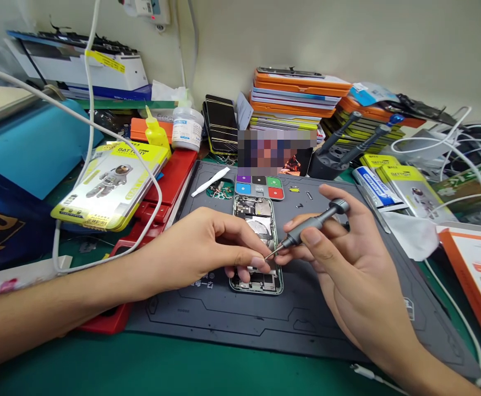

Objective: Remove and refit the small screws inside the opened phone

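An opened smartphone lies on the dark grey work mat, its inner parts bare. My right hand is closed around a grey precision screwdriver, tilted with its thin tip pointing down and left over the phone. A finger rests at the driver's end cap. My left hand reaches over the phone from the left, thumb and fingers pinched together at the screwdriver's tip. Whatever lies between those fingertips is too small to make out. Both hands hide the middle of the phone.
Behind the phone are a coloured tray, a white spudger and small loose parts. Battery boxes stand left, beside a looping white cable. A screwdriver holder is at the back right; an orange-edged box lies right.
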The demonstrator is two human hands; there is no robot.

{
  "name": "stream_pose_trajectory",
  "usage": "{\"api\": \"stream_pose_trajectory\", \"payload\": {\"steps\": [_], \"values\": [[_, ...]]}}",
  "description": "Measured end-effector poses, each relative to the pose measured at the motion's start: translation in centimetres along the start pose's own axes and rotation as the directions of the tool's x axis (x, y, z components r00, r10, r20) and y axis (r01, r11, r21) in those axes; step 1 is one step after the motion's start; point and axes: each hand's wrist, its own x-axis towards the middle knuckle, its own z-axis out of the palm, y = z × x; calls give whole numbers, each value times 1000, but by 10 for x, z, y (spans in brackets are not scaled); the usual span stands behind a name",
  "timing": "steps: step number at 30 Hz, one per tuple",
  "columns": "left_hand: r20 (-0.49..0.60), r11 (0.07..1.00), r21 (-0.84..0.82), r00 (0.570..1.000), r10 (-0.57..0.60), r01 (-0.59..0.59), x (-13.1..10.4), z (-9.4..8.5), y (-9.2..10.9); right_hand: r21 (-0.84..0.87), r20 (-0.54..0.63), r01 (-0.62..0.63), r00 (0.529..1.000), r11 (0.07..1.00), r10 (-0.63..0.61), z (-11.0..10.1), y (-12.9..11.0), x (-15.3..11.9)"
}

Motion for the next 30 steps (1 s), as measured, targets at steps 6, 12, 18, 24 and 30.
{"api": "stream_pose_trajectory", "payload": {"steps": [6, 12, 18, 24, 30], "values": [[19, 1000, -13, 1000, -1, 1, -1, 0, 1, 113, 24, -38, 999, 993, 35, -1, -2, 2], [-31, 1000, -3, 1000, 5, -5, 0, 0, 3, 152, 43, -17, 999, 988, 11, -4, -5, 1], [-87, 997, 51, 994, 60, -56, -1, -2, 1, -28, 65, 269, 962, 963, -266, -8, -4, 0], [-139, 992, 93, 985, 103, -90, 1, 0, 3, -324, 267, 718, 695, 617, -668, -14, -6, -4], [-125, 991, 61, 984, 128, -121, 3, 0, 2, -350, 432, 741, 670, 573, -604, -23, -1, -13]]}}
